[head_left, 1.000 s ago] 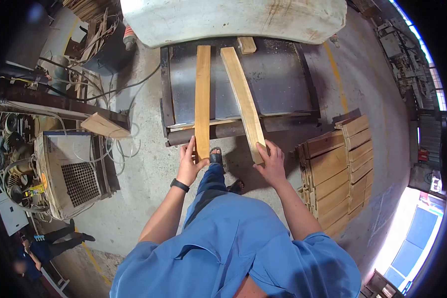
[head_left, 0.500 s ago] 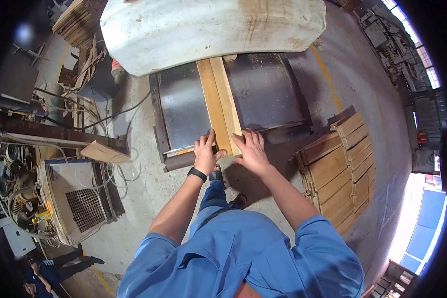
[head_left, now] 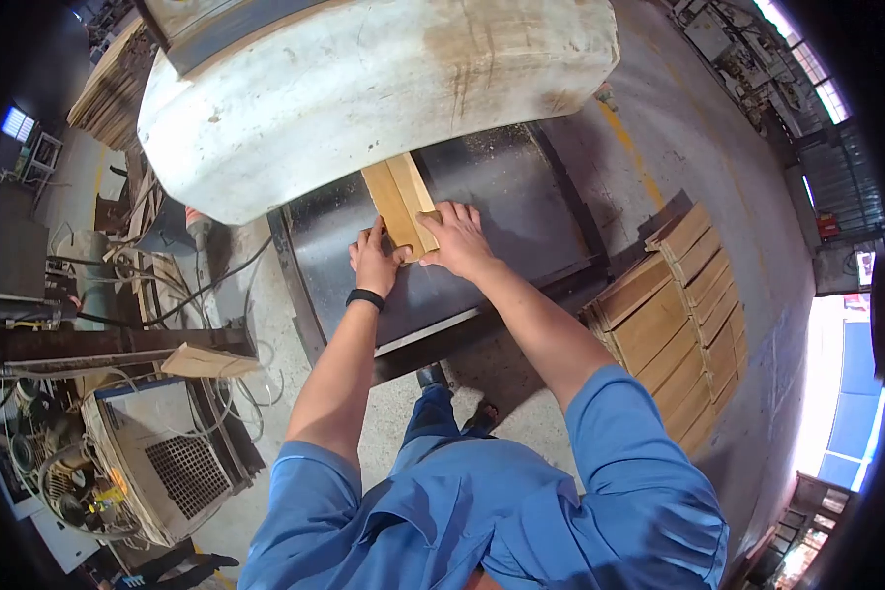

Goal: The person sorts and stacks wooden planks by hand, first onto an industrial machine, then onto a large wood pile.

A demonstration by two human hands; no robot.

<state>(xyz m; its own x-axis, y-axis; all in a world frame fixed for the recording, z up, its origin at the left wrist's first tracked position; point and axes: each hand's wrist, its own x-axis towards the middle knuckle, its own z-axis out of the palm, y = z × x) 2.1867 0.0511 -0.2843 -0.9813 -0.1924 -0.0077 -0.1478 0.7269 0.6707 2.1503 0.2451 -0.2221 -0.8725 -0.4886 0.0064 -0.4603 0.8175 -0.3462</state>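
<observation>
Two wooden boards (head_left: 400, 202) lie side by side on the dark metal machine table (head_left: 472, 177), their far ends hidden under the large white machine hood (head_left: 364, 88). My left hand (head_left: 376, 262) is at the near end of the left board, thumb and fingers gripping its edge. On the right board's near end, my right hand (head_left: 455, 236) has its thumb on the wood and its fingers bent over the side.
Stacked wooden boards (head_left: 664, 334) stand on the floor to the right. At the left are a crate-like machine with a grille (head_left: 182, 472), a loose wood piece (head_left: 208, 362), hoses and a metal beam. Part of a person's legs (head_left: 182, 568) shows at the lower left.
Both hands and the boards have moved forward, and more of the boards is under the hood. The view has shifted, showing more of the table's near edge.
</observation>
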